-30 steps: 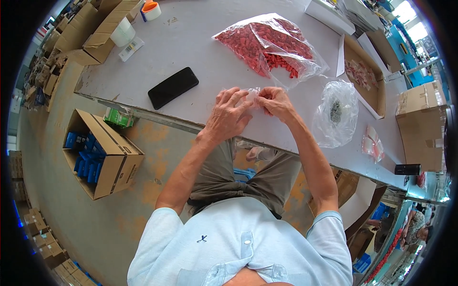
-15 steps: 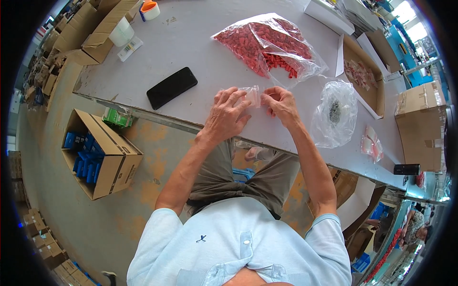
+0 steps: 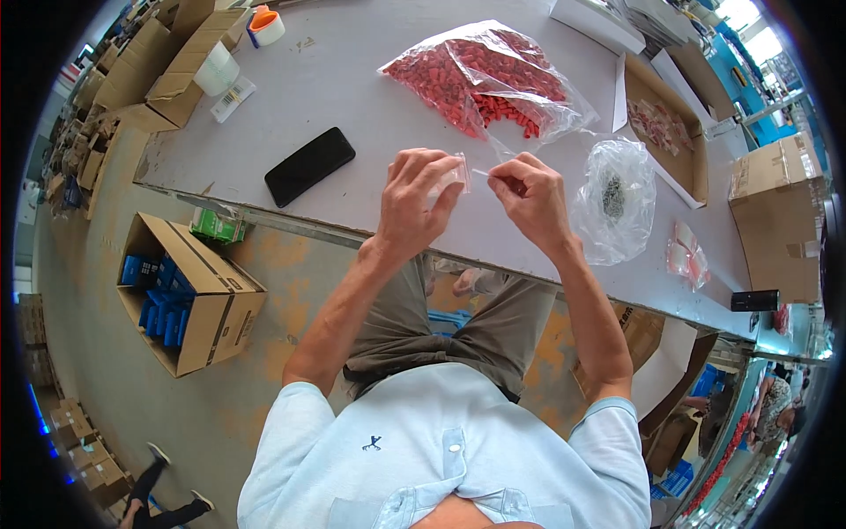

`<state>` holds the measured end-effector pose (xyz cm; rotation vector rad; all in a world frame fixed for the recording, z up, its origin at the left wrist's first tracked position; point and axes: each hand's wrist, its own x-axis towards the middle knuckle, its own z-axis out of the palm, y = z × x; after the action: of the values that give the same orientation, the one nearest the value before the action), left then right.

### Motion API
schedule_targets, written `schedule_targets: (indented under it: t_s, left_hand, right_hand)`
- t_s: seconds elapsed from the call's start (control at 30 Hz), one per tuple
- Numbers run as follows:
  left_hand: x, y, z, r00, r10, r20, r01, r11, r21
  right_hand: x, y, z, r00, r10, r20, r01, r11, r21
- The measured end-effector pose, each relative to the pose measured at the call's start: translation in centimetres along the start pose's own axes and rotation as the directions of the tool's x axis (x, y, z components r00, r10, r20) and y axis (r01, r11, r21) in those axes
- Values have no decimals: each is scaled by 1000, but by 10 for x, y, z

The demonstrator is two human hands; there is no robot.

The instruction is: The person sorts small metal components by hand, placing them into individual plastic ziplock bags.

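My left hand [image 3: 412, 201], fingers loosely curled, holds a small clear plastic bag [image 3: 463, 174] above the pale grey table [image 3: 352, 97]. Just beside it, my right hand [image 3: 535, 201], fingertips pinched together, seems to grip a thin whitish strip [image 3: 480, 172]; a slack pinch could drop it.

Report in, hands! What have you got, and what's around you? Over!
Left hand: holding small bag. Right hand: pinching pale strip, too small to identify. Beyond them: bag of red bits; phone off left, touching neither.
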<state>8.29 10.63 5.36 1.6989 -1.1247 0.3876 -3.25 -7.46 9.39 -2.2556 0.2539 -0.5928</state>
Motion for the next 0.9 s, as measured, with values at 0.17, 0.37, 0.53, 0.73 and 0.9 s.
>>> schedule_targets:
  t_s: [0.17,0.37,0.53,0.73,0.9]
  left_hand:
    - [9,18,16,988,43,151,-48,998,31]
    - [-13,24,31,935,-279,221,326,920,-216]
    - [-21,25,29,679,-592,433,734,537,-417]
    - [-28,30,40,619,-653,436,763,370,-530]
    - [-27,43,48,691,-636,343,700,472,-535]
  right_hand:
    - [-9,-8,-11,989,-91,113,109,981,-162]
    - [-19,-3,-20,991,-9,135,4,999,33]
    - [-33,6,-20,990,116,-83,-102,983,152]
    - [-56,6,2,957,291,-12,-271,905,328]
    - [-57,12,14,939,345,20,-323,858,400]
